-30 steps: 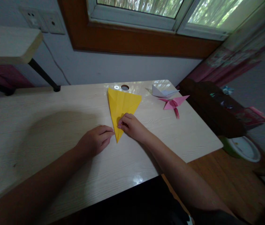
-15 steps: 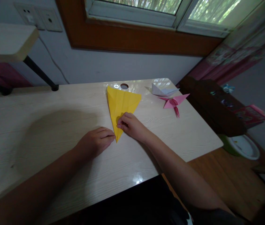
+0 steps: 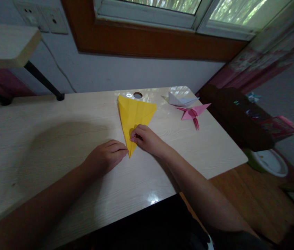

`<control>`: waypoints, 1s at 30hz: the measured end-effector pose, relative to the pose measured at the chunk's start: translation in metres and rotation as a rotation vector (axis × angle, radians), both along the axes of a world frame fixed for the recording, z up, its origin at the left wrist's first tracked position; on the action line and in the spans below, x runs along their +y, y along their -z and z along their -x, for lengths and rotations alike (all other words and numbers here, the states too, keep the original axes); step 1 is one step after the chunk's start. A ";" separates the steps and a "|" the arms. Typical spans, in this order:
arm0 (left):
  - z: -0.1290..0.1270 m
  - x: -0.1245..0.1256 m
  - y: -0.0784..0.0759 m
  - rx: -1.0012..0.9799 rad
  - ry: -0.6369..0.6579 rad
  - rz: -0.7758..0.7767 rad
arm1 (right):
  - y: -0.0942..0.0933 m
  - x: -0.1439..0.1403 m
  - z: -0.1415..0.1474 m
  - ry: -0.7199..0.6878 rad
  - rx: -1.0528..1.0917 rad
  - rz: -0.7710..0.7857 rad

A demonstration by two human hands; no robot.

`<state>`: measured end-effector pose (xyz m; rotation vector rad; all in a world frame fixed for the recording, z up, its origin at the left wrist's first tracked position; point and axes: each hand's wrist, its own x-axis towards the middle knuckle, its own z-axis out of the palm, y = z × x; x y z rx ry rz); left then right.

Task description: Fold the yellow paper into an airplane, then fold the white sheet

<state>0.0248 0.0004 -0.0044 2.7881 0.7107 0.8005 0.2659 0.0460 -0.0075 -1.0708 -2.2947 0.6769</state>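
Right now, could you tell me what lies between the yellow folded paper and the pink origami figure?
Only bare desk separates yellow folded paper from pink origami figure, in the head view.

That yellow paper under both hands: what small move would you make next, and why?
Probably slide the right hand up along the fold toward the wide end, pressing the crease flat. The yellow paper lies as a narrow triangle on the table, its point pinned by the left hand, and both hands sit only near that tip, so the upper part looks unpressed.
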 end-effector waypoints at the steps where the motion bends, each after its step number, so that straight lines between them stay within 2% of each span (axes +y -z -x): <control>1: 0.000 0.000 0.001 -0.004 0.004 -0.008 | 0.001 0.000 0.000 -0.005 0.008 -0.002; 16: -0.001 -0.001 0.000 0.001 0.006 -0.046 | -0.007 0.001 -0.007 -0.093 -0.053 0.019; 30: -0.001 0.000 0.000 0.012 0.013 -0.031 | -0.008 0.001 -0.006 -0.091 -0.073 0.012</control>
